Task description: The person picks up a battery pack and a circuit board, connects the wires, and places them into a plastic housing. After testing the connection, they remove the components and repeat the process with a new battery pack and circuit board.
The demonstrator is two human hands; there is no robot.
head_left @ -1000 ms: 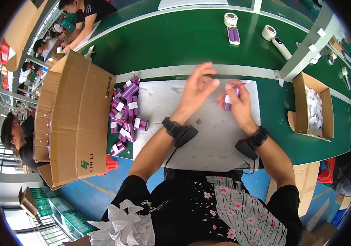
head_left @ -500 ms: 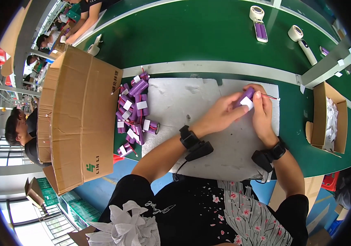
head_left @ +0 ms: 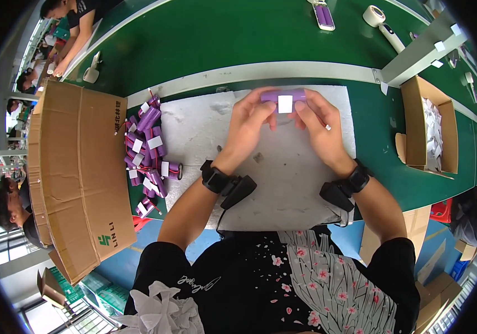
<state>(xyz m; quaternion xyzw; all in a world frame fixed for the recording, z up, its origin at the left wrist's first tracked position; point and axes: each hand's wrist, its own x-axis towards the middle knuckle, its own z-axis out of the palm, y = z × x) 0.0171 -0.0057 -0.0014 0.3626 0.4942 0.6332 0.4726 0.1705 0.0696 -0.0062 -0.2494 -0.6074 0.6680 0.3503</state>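
**One purple battery pack (head_left: 297, 96), held at both ends**

The pack lies crosswise in the grip, over the grey pad (head_left: 283, 186) on the green worktop (head_left: 376, 139), just inside the pad's far edge and somewhat right of its middle. A blank white label (head_left: 285, 104) faces the wearer. Judged by its look, the pack is stiff and fairly dense for its size, its wrap smooth enough to slip; the thin lead ending in a white plug (head_left: 328, 127), beside the right palm, is probably the fragile part. The rounded ends offer the best hold, leaving label and lead unstrained.

The left hand (head_left: 248, 118) and right hand (head_left: 322, 122) mirror each other, palms turned inward. Their thumbs press the near face on either side of the label; the other fingers close around the ends and behind, partly hidden. Both forearms (head_left: 184, 210) converge across the pad's near edge.
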